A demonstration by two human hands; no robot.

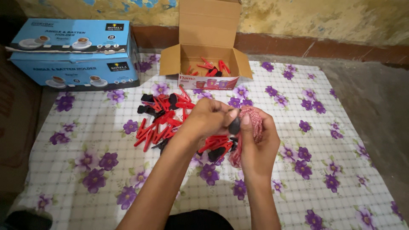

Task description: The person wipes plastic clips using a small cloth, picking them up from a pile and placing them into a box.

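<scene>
We keep the left hand [208,117] pinching the black piece [234,126] squarely — our right hand [257,142] clutching the red mesh bag [252,121] steady, above the floral cloth [298,187].

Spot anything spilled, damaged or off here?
Red and black clips lie loose in a heap on the floral cloth, outside the open cardboard box. The wall paint is peeling. Nothing else stands out.

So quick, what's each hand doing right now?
Left hand: closed, pinching a small black piece.
Right hand: closed around a red-and-white mesh bag.
</scene>
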